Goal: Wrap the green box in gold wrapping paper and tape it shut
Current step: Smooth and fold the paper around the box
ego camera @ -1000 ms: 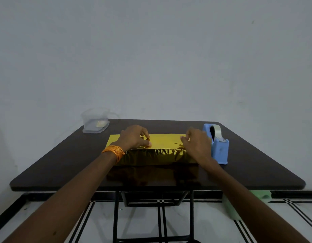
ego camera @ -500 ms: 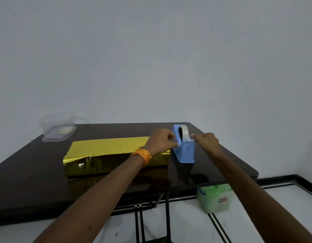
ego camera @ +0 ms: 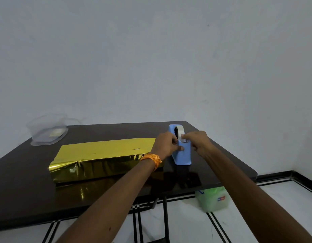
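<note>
A long box covered in gold wrapping paper lies on the dark table; no green shows through. To its right stands a blue tape dispenser with a roll of clear tape. My left hand, with orange threads at the wrist, grips the dispenser's left side, thumb on its front face. My right hand pinches the tape end at the cutter on top of the dispenser.
A clear plastic container sits at the table's back left corner. A green plastic bag lies on the tiled floor under the table's right edge. A plain wall stands close behind the table.
Both hands left the gold package and moved right to the tape dispenser. The left hand now holds the dispenser body and the right hand has closed on the tape end.
</note>
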Motion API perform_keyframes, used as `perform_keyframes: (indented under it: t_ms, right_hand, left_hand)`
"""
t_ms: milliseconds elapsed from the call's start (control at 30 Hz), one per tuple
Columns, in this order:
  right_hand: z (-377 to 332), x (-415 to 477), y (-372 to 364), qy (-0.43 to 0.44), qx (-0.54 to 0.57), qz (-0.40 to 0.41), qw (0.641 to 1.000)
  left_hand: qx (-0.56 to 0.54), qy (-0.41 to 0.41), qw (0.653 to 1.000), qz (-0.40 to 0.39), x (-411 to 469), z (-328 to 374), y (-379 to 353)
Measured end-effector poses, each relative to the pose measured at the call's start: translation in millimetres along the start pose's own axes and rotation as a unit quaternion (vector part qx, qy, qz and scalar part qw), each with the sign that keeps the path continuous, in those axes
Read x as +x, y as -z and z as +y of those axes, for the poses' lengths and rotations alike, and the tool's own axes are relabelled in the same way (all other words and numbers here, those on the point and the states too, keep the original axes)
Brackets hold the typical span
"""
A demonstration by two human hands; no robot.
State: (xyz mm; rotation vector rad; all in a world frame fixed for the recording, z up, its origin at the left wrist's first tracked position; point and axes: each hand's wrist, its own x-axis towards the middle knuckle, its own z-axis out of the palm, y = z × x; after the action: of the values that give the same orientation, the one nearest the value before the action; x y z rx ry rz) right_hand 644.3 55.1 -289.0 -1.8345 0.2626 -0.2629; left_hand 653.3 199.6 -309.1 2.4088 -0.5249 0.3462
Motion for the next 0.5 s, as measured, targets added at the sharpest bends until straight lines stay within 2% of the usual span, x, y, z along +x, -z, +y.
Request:
perform_keyframes:
  t_ms: [133, 233, 333, 500]
  right_hand:
    - [-4, -3, -2, 0.059, -0.055, 0.037, 0.996]
    - [-11, -8, 0, 0.063, -0.062, 0.042, 0.995]
    - [-12, -16, 6, 0.036, -0.007, 0.053, 0.998]
    - [7, -30, 4, -0.028, 0.109, 0.028, 0.993]
  left_hand:
    - [-0.001, -0.001, 1.000, 0.000, 1, 0, -2]
    - [-0.002, 0.002, 1.000, 0.005, 2, 0, -3]
    - [0.000, 0.002, 1.000, 0.009, 1, 1, -3]
    - [-0.006, 0.006, 1.000, 0.024, -1, 1, -3]
